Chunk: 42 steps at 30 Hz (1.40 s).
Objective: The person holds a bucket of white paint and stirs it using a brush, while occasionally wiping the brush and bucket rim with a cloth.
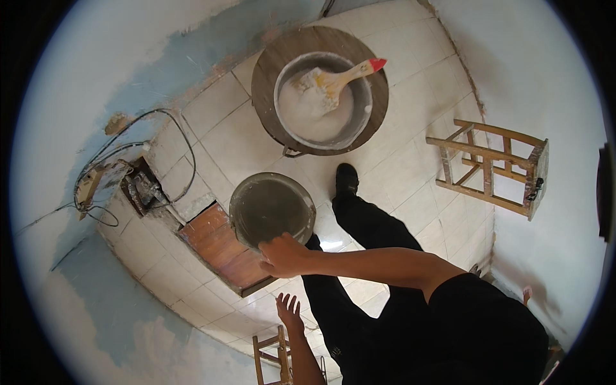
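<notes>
My right hand (282, 255) is closed on the edge of a round, dark grey bucket (273, 208) seen from above, low over the floor and my leg. My left hand (289, 311) is below it, fingers apart and holding nothing. Ahead, a grey metal pot (298, 115) of whitish paste sits on a round dark wooden board (276, 58). A wide brush (346, 77) with a red-tipped handle rests in the pot, its bristles coated with paste.
A wooden stool (487, 167) lies on its side by the right wall; another (260, 356) is at the bottom. Cables (192, 154) and a dirty box (144, 183) are along the patchy left wall. A reddish wooden panel (205, 237) lies on the tiles.
</notes>
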Tool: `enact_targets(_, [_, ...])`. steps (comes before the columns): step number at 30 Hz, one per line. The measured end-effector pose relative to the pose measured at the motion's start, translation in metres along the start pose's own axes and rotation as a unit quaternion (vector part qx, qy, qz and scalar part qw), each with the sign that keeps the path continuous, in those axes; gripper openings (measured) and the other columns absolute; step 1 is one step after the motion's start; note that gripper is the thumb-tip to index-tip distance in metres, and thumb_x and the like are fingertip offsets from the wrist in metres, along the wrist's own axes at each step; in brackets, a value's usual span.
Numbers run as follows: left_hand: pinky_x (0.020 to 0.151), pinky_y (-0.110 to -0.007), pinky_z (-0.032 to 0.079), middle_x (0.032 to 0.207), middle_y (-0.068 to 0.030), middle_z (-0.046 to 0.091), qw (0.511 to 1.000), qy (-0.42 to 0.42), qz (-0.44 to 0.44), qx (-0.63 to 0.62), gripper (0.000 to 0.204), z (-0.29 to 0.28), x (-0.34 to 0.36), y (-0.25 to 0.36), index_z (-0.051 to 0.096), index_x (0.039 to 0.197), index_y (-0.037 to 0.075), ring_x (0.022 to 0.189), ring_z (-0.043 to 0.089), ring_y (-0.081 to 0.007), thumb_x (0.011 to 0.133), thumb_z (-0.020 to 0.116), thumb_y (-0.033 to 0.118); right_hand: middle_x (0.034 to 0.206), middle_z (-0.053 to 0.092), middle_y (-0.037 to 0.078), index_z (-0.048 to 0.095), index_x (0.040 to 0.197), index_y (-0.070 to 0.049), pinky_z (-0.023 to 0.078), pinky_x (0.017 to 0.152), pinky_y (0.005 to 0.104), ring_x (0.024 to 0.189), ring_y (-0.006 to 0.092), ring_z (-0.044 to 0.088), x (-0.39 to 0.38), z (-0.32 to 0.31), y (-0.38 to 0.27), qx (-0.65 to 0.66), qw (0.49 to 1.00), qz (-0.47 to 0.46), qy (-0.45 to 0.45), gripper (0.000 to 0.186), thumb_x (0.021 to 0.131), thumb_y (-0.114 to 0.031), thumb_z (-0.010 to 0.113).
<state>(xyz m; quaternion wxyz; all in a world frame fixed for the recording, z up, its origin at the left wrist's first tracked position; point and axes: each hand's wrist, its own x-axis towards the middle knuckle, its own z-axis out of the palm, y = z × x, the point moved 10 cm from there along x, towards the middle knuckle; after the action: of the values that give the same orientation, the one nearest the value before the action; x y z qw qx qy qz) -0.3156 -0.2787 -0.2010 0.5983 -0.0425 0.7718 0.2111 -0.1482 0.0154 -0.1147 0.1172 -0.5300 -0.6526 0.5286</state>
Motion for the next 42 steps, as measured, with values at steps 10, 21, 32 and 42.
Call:
enact_targets(10, [0.095,-0.039,0.043,0.126,-0.0132,0.050,0.999,0.005,0.010,0.051,0.050,-0.023,0.028,-0.005,0.042,0.133,0.008,0.111,0.054,-0.0240,0.097,0.042,0.042,0.073,0.065,0.020,0.062,0.084,-0.001,0.050,0.069,0.0476,0.072,0.0354,0.065,0.098,0.089,0.102,-0.050,0.997,0.055,-0.002,0.028,0.074,-0.027,0.064])
enact_targets(21, [0.092,-0.035,0.044,0.123,-0.0129,0.053,0.997,-0.024,0.038,0.061,0.049,0.015,0.021,0.038,0.046,0.130,0.006,0.108,0.056,-0.0224,0.097,0.044,0.042,0.082,0.066,0.019,0.062,0.088,-0.001,0.048,0.078,0.0468,0.081,0.0340,0.065,0.113,0.110,0.133,-0.062,0.993,0.098,-0.025,0.028,0.084,-0.028,0.057])
enact_targets(32, [0.096,-0.037,0.043,0.125,-0.0138,0.051,0.995,-0.038,0.044,0.085,0.050,0.018,0.017,0.051,0.042,0.132,0.006,0.111,0.054,-0.0243,0.098,0.042,0.042,0.082,0.065,0.019,0.062,0.090,-0.003,0.048,0.077,0.0485,0.080,0.0346,0.065,0.130,0.076,0.149,-0.043,0.991,0.127,0.018,0.032,0.091,-0.031,0.047])
enact_targets(42, [0.096,-0.038,0.042,0.124,-0.0121,0.051,0.993,-0.038,0.032,0.108,0.051,0.023,0.011,0.041,0.042,0.133,0.007,0.112,0.054,-0.0236,0.097,0.042,0.042,0.085,0.065,0.021,0.062,0.091,-0.002,0.049,0.077,0.0494,0.084,0.0372,0.064,0.114,0.068,0.163,0.029,0.984,0.174,0.010,0.035,0.090,-0.035,0.050])
